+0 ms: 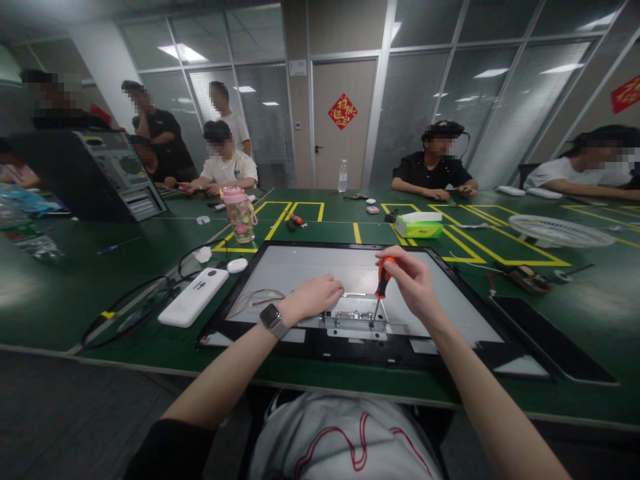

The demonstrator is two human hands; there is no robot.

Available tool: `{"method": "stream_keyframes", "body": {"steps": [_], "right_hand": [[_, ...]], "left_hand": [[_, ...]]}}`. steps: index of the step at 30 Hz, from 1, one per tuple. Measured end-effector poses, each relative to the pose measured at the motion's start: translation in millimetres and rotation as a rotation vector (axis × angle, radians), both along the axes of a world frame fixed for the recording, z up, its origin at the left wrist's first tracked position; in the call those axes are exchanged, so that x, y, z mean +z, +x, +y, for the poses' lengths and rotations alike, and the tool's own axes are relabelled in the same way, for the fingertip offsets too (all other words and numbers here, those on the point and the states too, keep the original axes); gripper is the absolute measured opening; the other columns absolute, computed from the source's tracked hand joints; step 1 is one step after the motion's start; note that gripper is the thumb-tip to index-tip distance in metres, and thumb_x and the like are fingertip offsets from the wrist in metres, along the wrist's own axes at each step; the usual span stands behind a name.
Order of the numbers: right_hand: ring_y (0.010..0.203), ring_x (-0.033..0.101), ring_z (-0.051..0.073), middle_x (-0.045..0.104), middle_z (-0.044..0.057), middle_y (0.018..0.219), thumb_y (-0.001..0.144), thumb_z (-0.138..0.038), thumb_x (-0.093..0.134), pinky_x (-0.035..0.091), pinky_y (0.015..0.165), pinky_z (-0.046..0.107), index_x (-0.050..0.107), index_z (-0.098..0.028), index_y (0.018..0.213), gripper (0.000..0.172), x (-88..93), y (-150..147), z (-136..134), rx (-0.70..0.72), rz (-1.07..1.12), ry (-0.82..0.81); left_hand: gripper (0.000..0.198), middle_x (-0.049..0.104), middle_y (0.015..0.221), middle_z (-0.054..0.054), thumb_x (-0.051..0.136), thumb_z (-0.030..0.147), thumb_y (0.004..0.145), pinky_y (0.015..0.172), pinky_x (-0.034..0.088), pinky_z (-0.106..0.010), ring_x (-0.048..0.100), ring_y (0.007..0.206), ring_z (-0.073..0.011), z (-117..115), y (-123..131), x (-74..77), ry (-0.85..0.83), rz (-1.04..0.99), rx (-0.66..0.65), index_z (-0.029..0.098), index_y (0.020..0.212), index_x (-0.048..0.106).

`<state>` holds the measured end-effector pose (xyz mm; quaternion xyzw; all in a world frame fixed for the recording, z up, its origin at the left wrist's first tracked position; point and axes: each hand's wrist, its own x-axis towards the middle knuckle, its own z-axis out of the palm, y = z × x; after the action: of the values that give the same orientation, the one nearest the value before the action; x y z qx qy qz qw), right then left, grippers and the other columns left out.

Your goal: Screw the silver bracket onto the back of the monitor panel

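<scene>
A flat display panel (pixel 280 260) with a black frame and a pale grey back lies in front of me. A metal bracket with a board (pixel 354 319) is set near its front edge. My right hand (pixel 413 277) is closed around the orange-and-black handle of a screwdriver (pixel 383 279). The screwdriver stands nearly upright, its tip at the right part of the bracket. My left hand (pixel 314 298) rests on the panel at the bracket's left side, fingers loosely laid down and partly hidden. Thin wires (pixel 257 297) run beside that hand.
Left of the panel lie a white power bank (pixel 194 297) and black cables (pixel 127 313). Behind are a pink-lidded bottle (pixel 240 217), a tissue pack (pixel 419 227) and a computer case (pixel 110 173). A black slab (pixel 550 339) lies right. People sit across the table.
</scene>
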<state>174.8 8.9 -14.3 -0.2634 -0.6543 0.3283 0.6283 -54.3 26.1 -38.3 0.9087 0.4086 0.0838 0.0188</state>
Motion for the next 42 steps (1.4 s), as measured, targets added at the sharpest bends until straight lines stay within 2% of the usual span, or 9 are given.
{"method": "stream_keyframes", "body": {"steps": [3, 7, 15, 20, 25, 28, 34, 38, 42], "right_hand": [[0.082, 0.059, 0.019, 0.065, 0.003, 0.088, 0.087, -0.035, 0.067, 0.047, 0.071, 0.031, 0.077, -0.026, 0.092, 0.014, 0.1, 0, 0, -0.017, -0.014, 0.007], [0.089, 0.065, 0.024, 0.072, 0.006, 0.091, 0.089, -0.038, 0.062, 0.050, 0.083, 0.039, 0.077, -0.025, 0.097, 0.021, 1.5, -1, -2, 0.071, 0.041, -0.067], [0.076, 0.061, 0.018, 0.066, 0.002, 0.085, 0.083, -0.038, 0.073, 0.050, 0.067, 0.031, 0.077, -0.026, 0.091, 0.015, 1.3, -3, -2, -0.008, 0.004, -0.027], [0.086, 0.066, 0.022, 0.073, 0.005, 0.087, 0.089, -0.039, 0.063, 0.051, 0.079, 0.036, 0.077, -0.025, 0.100, 0.022, 0.4, -2, -1, 0.086, 0.036, -0.078], [0.087, 0.064, 0.020, 0.071, 0.004, 0.095, 0.086, -0.037, 0.069, 0.050, 0.077, 0.032, 0.076, -0.026, 0.098, 0.018, -4.3, -1, 1, 0.003, -0.016, -0.041], [0.093, 0.064, 0.022, 0.071, 0.005, 0.098, 0.091, -0.038, 0.062, 0.050, 0.083, 0.035, 0.076, -0.027, 0.101, 0.021, -5.1, 0, 2, 0.029, -0.016, -0.047], [0.073, 0.058, 0.016, 0.062, 0.003, 0.090, 0.084, -0.035, 0.071, 0.048, 0.065, 0.030, 0.076, -0.026, 0.091, 0.012, 0.1, -2, -1, 0.002, -0.016, 0.000], [0.074, 0.061, 0.018, 0.063, 0.003, 0.084, 0.079, -0.044, 0.075, 0.050, 0.063, 0.030, 0.075, -0.026, 0.084, 0.019, 4.2, -4, -3, 0.094, 0.060, -0.076], [0.080, 0.067, 0.021, 0.071, 0.005, 0.085, 0.081, -0.050, 0.073, 0.055, 0.076, 0.037, 0.075, -0.026, 0.093, 0.026, 6.6, -5, -5, 0.220, 0.104, -0.199]], "left_hand": [[0.035, 0.064, 0.097, -0.008, 0.036, 0.031, 0.103, 0.078, 0.048, -0.030, 0.064, 0.088, -0.0212, -1, 0, 0.6, -0.005, -0.008, 0.001, 0.018, 0.109, 0.068], [0.035, 0.064, 0.098, -0.008, 0.035, 0.031, 0.103, 0.078, 0.048, -0.030, 0.064, 0.088, -0.0212, -3, 0, 3.0, -0.021, -0.010, 0.011, 0.018, 0.110, 0.067], [0.035, 0.064, 0.098, -0.008, 0.035, 0.030, 0.103, 0.079, 0.048, -0.030, 0.064, 0.089, -0.0211, -2, 1, 1.5, -0.026, -0.017, 0.007, 0.019, 0.110, 0.067], [0.035, 0.064, 0.098, -0.008, 0.035, 0.031, 0.103, 0.078, 0.048, -0.029, 0.064, 0.088, -0.0210, -2, 0, 1.5, -0.013, 0.000, 0.008, 0.019, 0.110, 0.067], [0.034, 0.064, 0.097, -0.008, 0.036, 0.030, 0.103, 0.077, 0.048, -0.029, 0.064, 0.088, -0.0211, -2, 0, 2.7, -0.003, 0.005, 0.000, 0.018, 0.108, 0.067], [0.035, 0.064, 0.096, -0.008, 0.035, 0.031, 0.103, 0.076, 0.048, -0.030, 0.064, 0.087, -0.0213, -3, 0, 2.9, 0.001, 0.005, 0.004, 0.018, 0.108, 0.067], [0.034, 0.065, 0.098, -0.008, 0.035, 0.030, 0.103, 0.078, 0.048, -0.030, 0.064, 0.089, -0.0211, -4, 0, 4.1, -0.006, 0.003, 0.012, 0.018, 0.109, 0.067], [0.034, 0.065, 0.097, -0.008, 0.035, 0.030, 0.103, 0.077, 0.048, -0.030, 0.064, 0.087, -0.0210, -4, 0, 4.6, -0.015, -0.004, 0.007, 0.018, 0.108, 0.067], [0.033, 0.065, 0.097, -0.008, 0.036, 0.030, 0.103, 0.076, 0.048, -0.030, 0.064, 0.087, -0.0212, -4, 0, 3.5, -0.004, -0.003, 0.006, 0.018, 0.108, 0.067]]}}
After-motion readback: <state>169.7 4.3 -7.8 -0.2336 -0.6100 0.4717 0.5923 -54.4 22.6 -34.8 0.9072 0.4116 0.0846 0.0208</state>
